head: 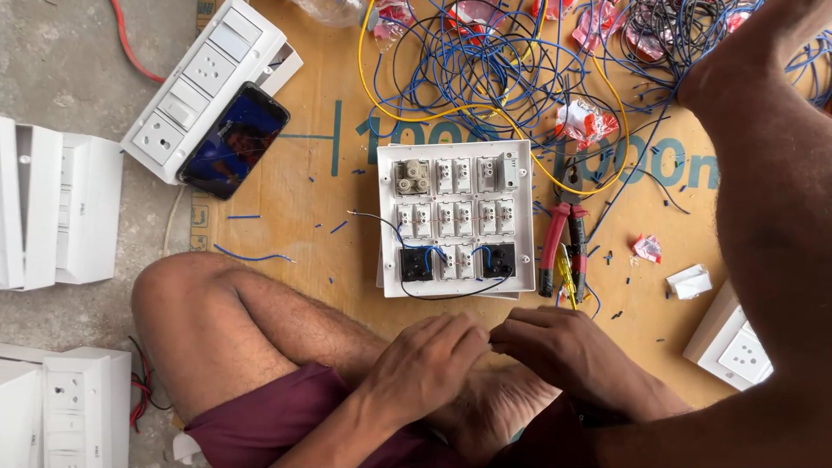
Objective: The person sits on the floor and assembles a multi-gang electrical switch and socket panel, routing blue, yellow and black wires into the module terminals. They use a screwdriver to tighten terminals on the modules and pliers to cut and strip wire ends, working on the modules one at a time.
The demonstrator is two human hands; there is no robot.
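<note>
We see the switch panel (456, 218) lying face down on the board (295, 208), its white back showing rows of switch backs and two black ones in the bottom row, with a short blue wire and a thin black wire (451, 295) looped along its lower edge. Just below the panel, our left hand (429, 360) and right hand (563, 347) meet fingertip to fingertip over the crossed legs; the fingers are curled and pressed together at the tips, as if pinching something small, but we cannot tell what sits between them. Just right of the panel lie red-handled pliers (563, 243), with a yellow-handled tool (566, 276) between the handles. Above the panel spreads a tangle of blue wires (485, 61) with a yellow wire (416, 111) curving through it, and red-and-white wrappers (585, 121) lie among them. Left of the panel, well apart, a phone (234, 139) rests with its screen lit, leaning against a long white switch plate (204, 78). Farther left stand white boxes (56, 204) on the grey floor. To the lower right of the panel a white socket plate (737, 347) sits near a crumpled white scrap (689, 282).
</note>
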